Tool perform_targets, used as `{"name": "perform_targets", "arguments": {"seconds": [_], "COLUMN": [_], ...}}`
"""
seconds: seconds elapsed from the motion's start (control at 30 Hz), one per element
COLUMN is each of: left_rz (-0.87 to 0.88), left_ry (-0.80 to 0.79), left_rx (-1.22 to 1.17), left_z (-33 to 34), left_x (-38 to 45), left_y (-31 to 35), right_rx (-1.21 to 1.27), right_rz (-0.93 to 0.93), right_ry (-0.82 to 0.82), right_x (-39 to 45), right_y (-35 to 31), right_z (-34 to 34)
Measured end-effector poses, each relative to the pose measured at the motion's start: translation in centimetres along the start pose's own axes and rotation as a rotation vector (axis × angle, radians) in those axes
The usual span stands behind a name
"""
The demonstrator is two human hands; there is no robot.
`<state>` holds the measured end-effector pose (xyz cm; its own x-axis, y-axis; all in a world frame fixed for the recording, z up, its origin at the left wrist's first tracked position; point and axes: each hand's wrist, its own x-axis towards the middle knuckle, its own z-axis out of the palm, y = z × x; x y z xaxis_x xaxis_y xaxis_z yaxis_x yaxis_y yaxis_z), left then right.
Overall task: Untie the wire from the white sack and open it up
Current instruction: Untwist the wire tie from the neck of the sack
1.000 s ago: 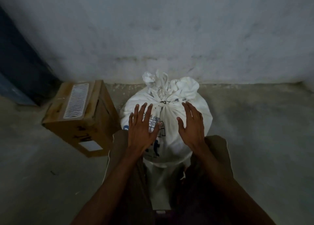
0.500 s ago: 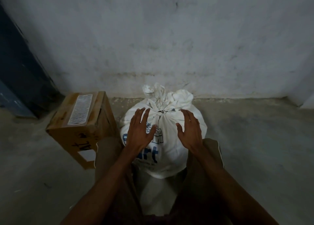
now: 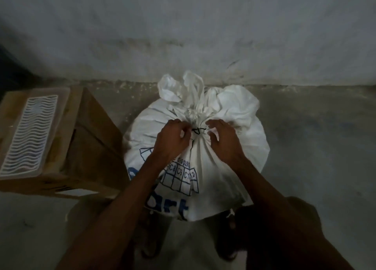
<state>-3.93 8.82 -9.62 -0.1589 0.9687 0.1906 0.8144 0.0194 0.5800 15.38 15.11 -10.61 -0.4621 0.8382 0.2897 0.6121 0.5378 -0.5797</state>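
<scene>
The sack stands on the floor by the wall, its neck bound with dark wire. The untying step begins: left hand and right hand curl at the knot; whether either grip holds the wire, I cannot tell. Next: pinch and untwist the ends.

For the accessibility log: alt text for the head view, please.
Two hands, left hand and right hand, work at the dark wire tying the neck of a white sack on a concrete floor. A cardboard box sits to its left.
</scene>
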Motion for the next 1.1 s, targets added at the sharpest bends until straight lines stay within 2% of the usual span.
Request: {"name": "perform_targets", "arguments": {"seconds": [0.17, 0.3, 0.4, 0.6, 0.7, 0.97, 1.1], "left_rz": [-0.050, -0.061, -0.081, 0.002, -0.011, 0.154, 0.266], "left_ry": [-0.028, -0.272, -0.339, -0.356, -0.337, -0.232, -0.174], "left_rx": [-0.161, -0.226, -0.295, -0.366, -0.425, -0.202, -0.087], "left_z": [1.7, 0.9, 0.9, 1.3, 1.1, 2.0, 2.3], "left_x": [3.9, 5.8, 6.6, 6.7, 6.5, 6.1, 5.3], "left_y": [-1.7, -2.0, -2.8, -3.3, -3.4, -3.8, -3.6], "right_rx": [0.107, 0.120, 0.157, 0.052, 0.028, -0.007, -0.011], "right_rz": [0.052, 0.038, 0.033, -0.012, -0.055, -0.056, -0.058], "right_ry": [-0.085, -0.180, -0.248, -0.264, -0.280, -0.180, -0.186], "right_x": [4.0, 5.3, 5.9, 6.4, 6.0, 4.4, 4.2], "right_y": [1.3, 1.6, 2.1, 3.0, 3.0, 2.6, 3.1], "right_z": [1.2, 1.2, 0.9, 1.1, 1.2, 2.2, 2.5]}}
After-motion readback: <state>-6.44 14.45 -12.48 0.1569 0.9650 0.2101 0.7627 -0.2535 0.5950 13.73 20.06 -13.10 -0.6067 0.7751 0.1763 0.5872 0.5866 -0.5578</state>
